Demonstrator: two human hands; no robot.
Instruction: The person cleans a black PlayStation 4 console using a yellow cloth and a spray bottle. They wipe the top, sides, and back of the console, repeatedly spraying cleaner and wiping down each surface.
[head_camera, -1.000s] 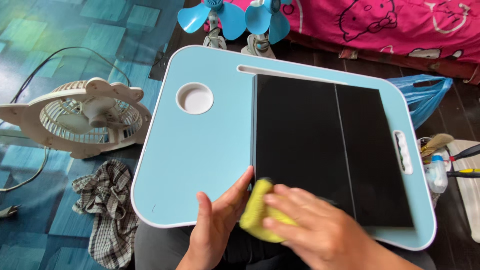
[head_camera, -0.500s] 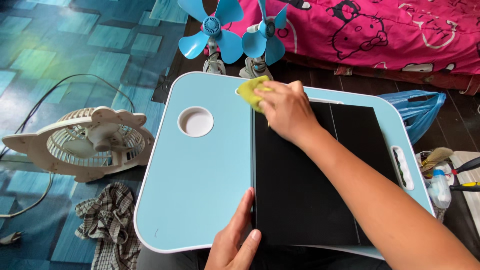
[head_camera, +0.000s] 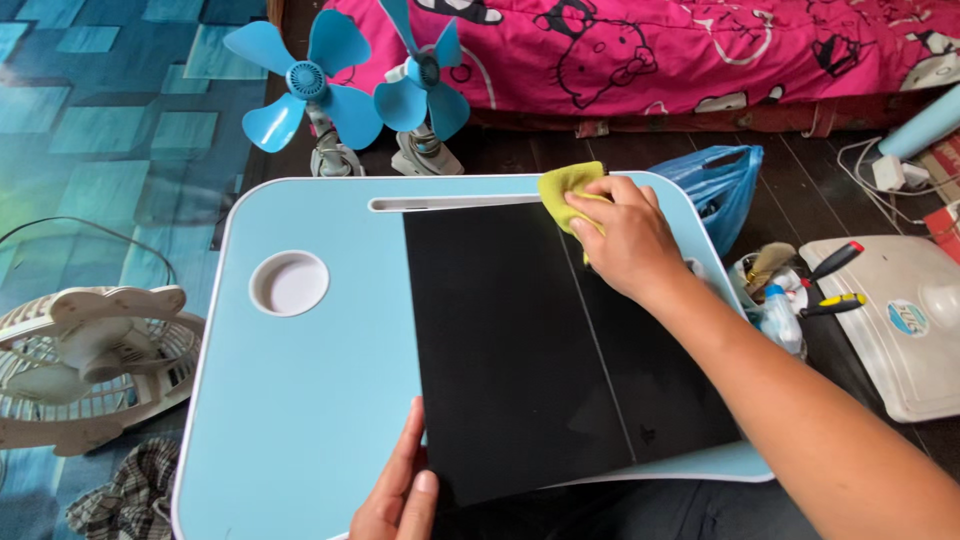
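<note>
A flat black panel (head_camera: 520, 340) with a seam down its right part lies on a light blue lap table (head_camera: 300, 400). My right hand (head_camera: 622, 235) presses a yellow cloth (head_camera: 566, 188) onto the panel's far edge, right of the table's slot (head_camera: 450, 203). My left hand (head_camera: 400, 495) rests against the panel's near left corner, fingers straight, steadying it.
A round cup recess (head_camera: 290, 283) sits in the table's left part. Two small blue fans (head_camera: 350, 85) stand behind the table, a white fan (head_camera: 80, 365) lies at left, a checked rag (head_camera: 125, 500) below it. A blue bag (head_camera: 715, 185), a cup of tools (head_camera: 780, 290) and pink bedding (head_camera: 680, 50) are at right.
My right hand has swept the yellow cloth from the panel's near left corner to its far edge, then rightward along that edge. The view has shifted right. My left hand stays at the corner.
</note>
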